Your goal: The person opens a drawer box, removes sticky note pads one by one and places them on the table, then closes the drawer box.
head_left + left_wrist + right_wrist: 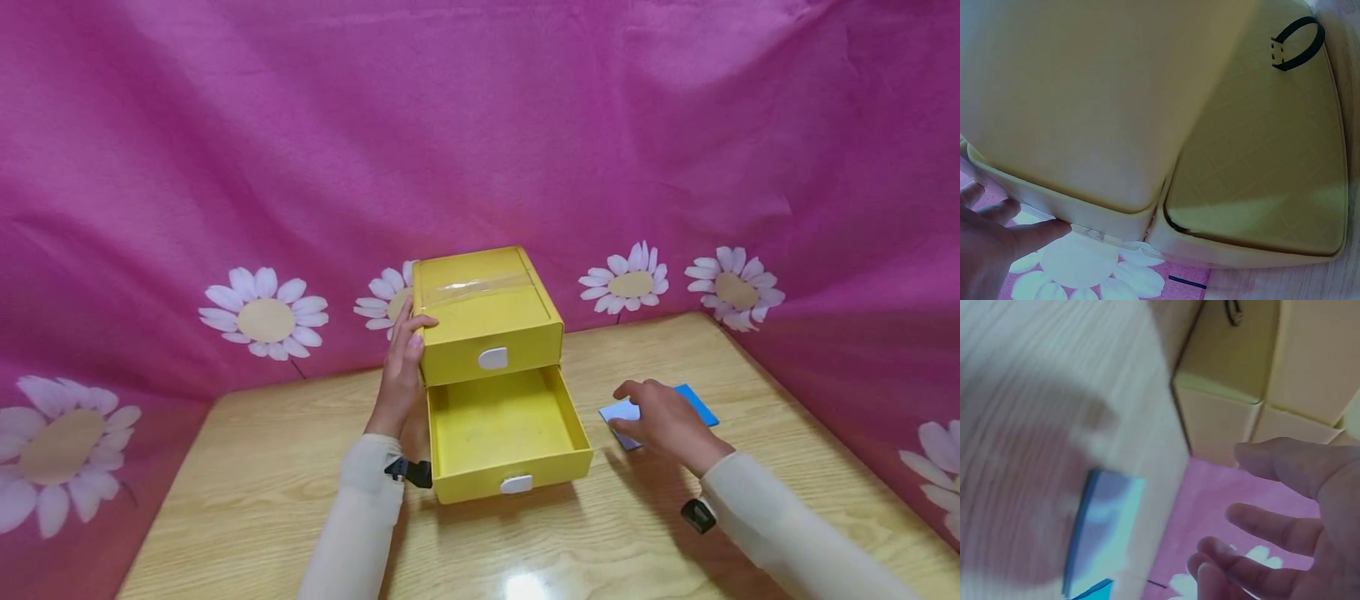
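A yellow two-drawer box stands near the back of the table. Its lower drawer is pulled out and looks bare inside; the upper drawer is closed. My left hand rests against the box's left side, one finger over the top edge. To the right, a pale lilac flat block and a bright blue flat piece lie on the wood. Above them hovers my right hand, hiding part of both. Its fingers are spread and loosely bent, apart from the pale block.
Both drawers have white pull tabs. Clear tape crosses the box top. A pink cloth with white flowers hangs behind the wooden table and along its sides.
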Action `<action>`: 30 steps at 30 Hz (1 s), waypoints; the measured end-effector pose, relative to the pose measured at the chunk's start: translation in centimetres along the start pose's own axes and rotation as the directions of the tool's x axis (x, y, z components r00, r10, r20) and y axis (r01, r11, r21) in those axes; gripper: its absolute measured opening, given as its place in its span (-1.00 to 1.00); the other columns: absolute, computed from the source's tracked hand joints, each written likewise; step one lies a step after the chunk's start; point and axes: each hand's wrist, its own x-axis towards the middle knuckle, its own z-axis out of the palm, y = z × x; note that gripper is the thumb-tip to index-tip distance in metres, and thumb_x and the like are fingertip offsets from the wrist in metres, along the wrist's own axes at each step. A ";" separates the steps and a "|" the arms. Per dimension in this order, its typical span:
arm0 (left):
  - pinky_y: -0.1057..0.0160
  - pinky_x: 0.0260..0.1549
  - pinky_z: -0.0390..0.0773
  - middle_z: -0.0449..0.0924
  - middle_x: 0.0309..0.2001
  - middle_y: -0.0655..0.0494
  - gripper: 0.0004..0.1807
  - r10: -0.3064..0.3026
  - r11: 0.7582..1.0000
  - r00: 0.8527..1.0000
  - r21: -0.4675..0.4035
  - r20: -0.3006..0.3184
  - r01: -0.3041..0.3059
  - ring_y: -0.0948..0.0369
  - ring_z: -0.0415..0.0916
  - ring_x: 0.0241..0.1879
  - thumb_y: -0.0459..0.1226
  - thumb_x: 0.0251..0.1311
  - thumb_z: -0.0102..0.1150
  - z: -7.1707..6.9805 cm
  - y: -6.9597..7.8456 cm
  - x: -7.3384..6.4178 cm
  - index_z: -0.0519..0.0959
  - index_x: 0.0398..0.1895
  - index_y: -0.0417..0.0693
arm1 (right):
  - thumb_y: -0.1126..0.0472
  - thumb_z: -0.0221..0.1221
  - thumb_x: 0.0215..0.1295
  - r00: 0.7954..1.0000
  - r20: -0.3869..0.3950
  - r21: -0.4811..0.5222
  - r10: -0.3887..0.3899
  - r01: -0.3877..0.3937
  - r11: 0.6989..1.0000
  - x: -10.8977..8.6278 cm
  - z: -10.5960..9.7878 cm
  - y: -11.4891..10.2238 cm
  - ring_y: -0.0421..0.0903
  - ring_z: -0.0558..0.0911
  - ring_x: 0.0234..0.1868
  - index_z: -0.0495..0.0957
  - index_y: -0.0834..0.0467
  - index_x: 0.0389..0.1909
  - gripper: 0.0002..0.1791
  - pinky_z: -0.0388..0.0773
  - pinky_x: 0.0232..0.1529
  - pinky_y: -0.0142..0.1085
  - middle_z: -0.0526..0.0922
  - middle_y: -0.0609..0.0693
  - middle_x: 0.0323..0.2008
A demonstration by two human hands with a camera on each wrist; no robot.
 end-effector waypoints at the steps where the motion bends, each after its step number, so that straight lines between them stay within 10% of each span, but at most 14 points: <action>1: -0.26 0.33 -0.13 -0.18 0.54 -0.06 -0.61 0.007 1.000 1.000 0.003 -0.006 -0.007 -0.01 -0.18 0.48 -0.17 0.40 -0.28 0.0 -0.6 0.1 0.39 0.14 -0.14 | 0.11 0.38 0.09 1.000 -0.007 -0.001 -0.008 0.008 1.000 -0.1 -0.1 -0.2 0.19 0.58 -0.12 0.56 0.26 0.00 -0.51 0.55 -0.11 0.08 0.61 0.28 -0.11; 13: -0.25 0.33 -0.10 -0.16 0.54 0.18 -0.57 0.011 1.000 1.000 0.003 -0.007 -0.011 0.09 -0.17 0.48 0.02 0.38 -0.25 -0.2 -2.8 0.8 0.41 0.15 0.07 | 0.17 0.34 0.13 0.975 -0.140 0.096 -0.174 0.189 0.977 -1.7 -2.2 -3.7 0.01 0.60 -0.27 0.60 0.14 -0.19 -0.75 0.58 -0.28 -0.12 0.64 -0.03 -0.32; 30: -0.28 0.32 -0.09 -0.21 0.53 -0.12 -0.62 -0.034 0.999 0.999 0.003 0.029 0.034 -0.07 -0.19 0.48 -0.21 0.38 -0.27 -0.2 1.2 0.0 0.37 0.15 -0.19 | 0.15 0.39 0.09 0.924 -0.206 0.132 -0.323 0.353 0.926 -4.6 -3.2 -7.9 -0.31 0.47 -0.51 0.57 0.01 -0.34 -0.82 0.48 -0.47 -0.39 0.52 -0.31 -0.53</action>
